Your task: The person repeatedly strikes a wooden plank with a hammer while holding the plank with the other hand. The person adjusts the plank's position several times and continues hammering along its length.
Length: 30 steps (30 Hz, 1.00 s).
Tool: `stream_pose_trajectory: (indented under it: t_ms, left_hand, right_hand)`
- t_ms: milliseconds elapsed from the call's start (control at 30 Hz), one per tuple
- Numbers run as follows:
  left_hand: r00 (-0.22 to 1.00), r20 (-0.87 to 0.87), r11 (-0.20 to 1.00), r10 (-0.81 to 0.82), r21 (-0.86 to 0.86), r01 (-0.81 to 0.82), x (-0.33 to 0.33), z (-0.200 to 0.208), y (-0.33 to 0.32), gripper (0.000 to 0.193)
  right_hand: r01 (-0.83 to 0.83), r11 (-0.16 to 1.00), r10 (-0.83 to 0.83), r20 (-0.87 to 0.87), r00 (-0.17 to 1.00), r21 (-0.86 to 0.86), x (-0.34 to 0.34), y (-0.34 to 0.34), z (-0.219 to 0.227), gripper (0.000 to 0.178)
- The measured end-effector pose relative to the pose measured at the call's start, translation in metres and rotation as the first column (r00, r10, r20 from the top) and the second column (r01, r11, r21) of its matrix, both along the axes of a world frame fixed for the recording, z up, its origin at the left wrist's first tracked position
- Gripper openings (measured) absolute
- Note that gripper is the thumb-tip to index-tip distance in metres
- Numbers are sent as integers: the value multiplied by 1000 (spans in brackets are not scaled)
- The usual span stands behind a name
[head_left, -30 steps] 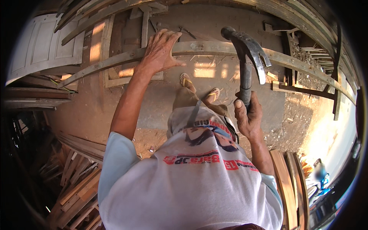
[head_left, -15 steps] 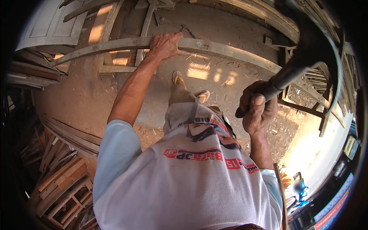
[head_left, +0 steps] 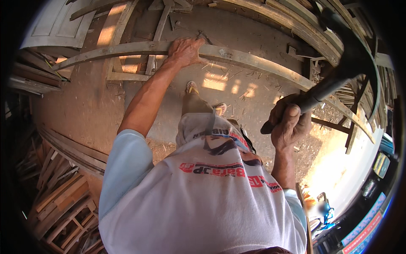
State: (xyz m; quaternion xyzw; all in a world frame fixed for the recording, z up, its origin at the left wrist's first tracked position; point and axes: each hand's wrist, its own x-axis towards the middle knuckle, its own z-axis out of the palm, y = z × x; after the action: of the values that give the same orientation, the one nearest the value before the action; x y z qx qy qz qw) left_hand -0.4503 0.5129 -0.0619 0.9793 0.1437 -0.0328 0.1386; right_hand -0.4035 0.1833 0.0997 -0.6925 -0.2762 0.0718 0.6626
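My left hand (head_left: pixel 184 51) grips a long wooden plank (head_left: pixel 258 66) from above, its fingers wrapped over the far edge. The plank spans the view from left to right and looks bowed in this wide picture. My right hand (head_left: pixel 291 122) is closed around the dark handle of a claw hammer (head_left: pixel 323 88). Raised above the right part of the plank, the hammer stands apart from it as far as I can see, with its head at the upper right, close to the camera.
Stacked timber (head_left: pixel 292 25) lies at the far right. A wooden frame (head_left: pixel 127 76) rests on the floor under the plank's left part, near a white panelled door (head_left: pixel 57 25). Wood pieces (head_left: pixel 63 190) pile up at the near left. Shavings litter the floor around my sandalled feet (head_left: pixel 192 87).
The hammer and my right hand have shifted slightly right in the picture, and the hammer's head sits a little lower. My left hand keeps its grip on the plank. The whole view has shifted slightly.
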Motion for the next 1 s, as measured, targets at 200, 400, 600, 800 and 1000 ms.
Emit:
stream_pose_trajectory:
  t_ms: [200, 400, 600, 800, 1000]
  left_hand:
    - [994, 103, 1000, -23, 16, 22, 0, -15, 3, 74]
    - [988, 135, 995, -73, 83, 62, 1, -15, 5, 67]
    - [999, -12, 999, -34, 10, 34, 3, -3, 4, 63]
    - [994, 102, 1000, -25, 10, 25, 2, -17, 3, 69]
    - [1000, 6, 998, -1, -65, 1, 4, -2, 3, 65]
  right_hand:
    - [-63, 997, 71, 210, 975, -43, 12, 1, -12, 46]
    - [-36, 553, 203, 93, 975, -833, 29, 6, -35, 41]
    - [-102, 995, 100, 146, 984, 6, 9, 32, 52, 49]
    - [-102, 344, 195, -35, 980, -933, 26, 10, -14, 45]
    - [-135, 631, -49, -214, 976, -764, 19, -12, -18, 55]
